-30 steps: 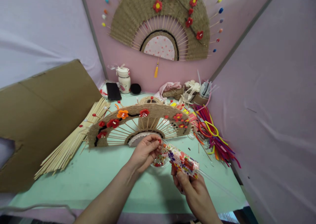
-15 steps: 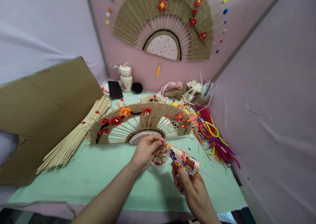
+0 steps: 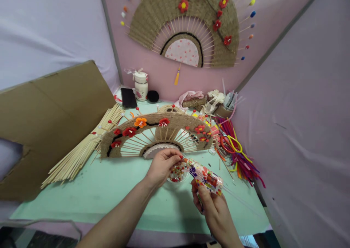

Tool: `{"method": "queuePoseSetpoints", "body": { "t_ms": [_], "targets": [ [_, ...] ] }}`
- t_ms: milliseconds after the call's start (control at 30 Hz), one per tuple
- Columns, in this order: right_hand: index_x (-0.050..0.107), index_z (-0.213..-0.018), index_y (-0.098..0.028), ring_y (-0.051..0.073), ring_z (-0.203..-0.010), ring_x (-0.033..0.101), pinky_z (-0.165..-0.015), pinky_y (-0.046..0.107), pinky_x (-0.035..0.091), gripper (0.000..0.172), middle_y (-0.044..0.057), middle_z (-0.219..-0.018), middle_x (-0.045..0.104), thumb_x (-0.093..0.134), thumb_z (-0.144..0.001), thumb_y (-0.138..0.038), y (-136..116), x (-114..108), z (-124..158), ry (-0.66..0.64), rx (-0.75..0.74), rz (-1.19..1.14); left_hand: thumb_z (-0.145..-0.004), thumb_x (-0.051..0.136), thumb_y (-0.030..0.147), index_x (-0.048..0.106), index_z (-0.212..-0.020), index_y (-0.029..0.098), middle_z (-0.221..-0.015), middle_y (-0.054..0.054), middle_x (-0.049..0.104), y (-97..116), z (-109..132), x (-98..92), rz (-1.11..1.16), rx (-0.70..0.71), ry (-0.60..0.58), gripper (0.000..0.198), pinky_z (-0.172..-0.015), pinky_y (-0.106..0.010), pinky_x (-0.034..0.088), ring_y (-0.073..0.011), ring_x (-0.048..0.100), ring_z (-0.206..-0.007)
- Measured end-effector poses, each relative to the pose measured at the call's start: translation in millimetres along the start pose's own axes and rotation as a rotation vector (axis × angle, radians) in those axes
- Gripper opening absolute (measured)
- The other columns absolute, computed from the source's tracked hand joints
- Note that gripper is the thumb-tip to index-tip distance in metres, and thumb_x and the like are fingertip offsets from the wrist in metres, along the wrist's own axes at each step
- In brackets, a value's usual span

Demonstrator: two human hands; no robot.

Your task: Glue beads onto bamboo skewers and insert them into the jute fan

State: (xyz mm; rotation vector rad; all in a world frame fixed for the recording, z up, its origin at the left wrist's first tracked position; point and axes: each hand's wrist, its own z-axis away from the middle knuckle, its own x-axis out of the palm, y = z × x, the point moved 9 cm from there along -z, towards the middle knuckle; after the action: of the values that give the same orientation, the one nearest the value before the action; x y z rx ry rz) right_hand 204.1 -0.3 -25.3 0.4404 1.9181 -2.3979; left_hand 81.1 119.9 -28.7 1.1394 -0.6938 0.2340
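My right hand [image 3: 212,204] grips a hot glue gun [image 3: 205,177] with a floral-patterned body, and a clear glue stick [image 3: 237,195] sticks out of its back. The gun's nozzle points left, right at the fingertips of my left hand [image 3: 162,168]. Those fingertips pinch a small red bead [image 3: 181,157], held against or very near the nozzle tip. Below lies a round clear dish [image 3: 177,175] of red and pale beads, partly hidden by my left hand. Just behind stands a woven twine fan [image 3: 175,118] with red and orange flowers and bead-tipped sticks.
Thin wooden sticks [image 3: 82,149] lie at the left beside a cardboard sheet [image 3: 60,98]. To the right are scissors [image 3: 233,142] and colourful pipe cleaners [image 3: 243,164]. A phone [image 3: 128,97] and white bottle [image 3: 141,87] stand behind. A larger fan [image 3: 147,22] hangs on the wall.
The camera view has shifted slightly. Both hands keep nearly the same pose, with the bead still at the glue gun's nozzle.
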Motion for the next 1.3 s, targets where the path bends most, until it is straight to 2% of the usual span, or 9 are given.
{"method": "queuePoseSetpoints", "body": {
  "t_ms": [167, 433, 767, 1300],
  "targets": [
    [0.053, -0.070, -0.019, 0.013, -0.055, 0.044, -0.049, 0.025, 0.036, 0.053, 0.001, -0.062, 0.049, 0.043, -0.091, -0.067, 3.7, -1.2, 0.3, 0.007, 0.022, -0.001, -0.054, 0.087, 0.027, 0.070, -0.065, 0.014, -0.064, -0.003, 0.068, -0.6, -0.7, -2.6, -0.040, 0.011, 0.019, 0.024, -0.059, -0.024, 0.045, -0.0130, 0.059, -0.059],
    [0.055, -0.071, -0.019, 0.013, -0.055, 0.043, -0.049, 0.025, 0.036, 0.054, 0.001, -0.061, 0.049, 0.043, -0.091, -0.068, 0.2, -1.6, 1.1, 0.015, 0.025, 0.000, -0.050, 0.088, 0.028, 0.069, -0.063, 0.015, -0.061, -0.002, 0.068, 0.2, 0.1, -1.4, -0.034, 0.003, 0.031, 0.026, -0.059, -0.024, 0.046, -0.0124, 0.059, -0.056],
    [0.056, -0.071, -0.018, 0.013, -0.053, 0.043, -0.048, 0.025, 0.037, 0.057, 0.001, -0.061, 0.049, 0.044, -0.089, -0.071, -2.0, -1.2, 0.6, 0.026, 0.021, 0.004, -0.053, 0.087, 0.028, 0.070, -0.064, 0.015, -0.063, -0.003, 0.068, -1.0, -1.3, -2.2, -0.053, 0.013, 0.016, 0.024, -0.060, -0.025, 0.046, -0.0140, 0.059, -0.059],
    [0.055, -0.074, -0.018, 0.013, -0.055, 0.044, -0.049, 0.025, 0.035, 0.055, 0.000, -0.061, 0.048, 0.042, -0.090, -0.070, -0.9, -1.6, 1.6, 0.015, 0.026, 0.019, -0.049, 0.089, 0.029, 0.071, -0.062, 0.014, -0.061, -0.002, 0.067, -0.8, -0.9, -3.9, -0.057, 0.013, 0.039, 0.027, -0.058, -0.024, 0.043, -0.0113, 0.055, -0.055]
  ]
}}
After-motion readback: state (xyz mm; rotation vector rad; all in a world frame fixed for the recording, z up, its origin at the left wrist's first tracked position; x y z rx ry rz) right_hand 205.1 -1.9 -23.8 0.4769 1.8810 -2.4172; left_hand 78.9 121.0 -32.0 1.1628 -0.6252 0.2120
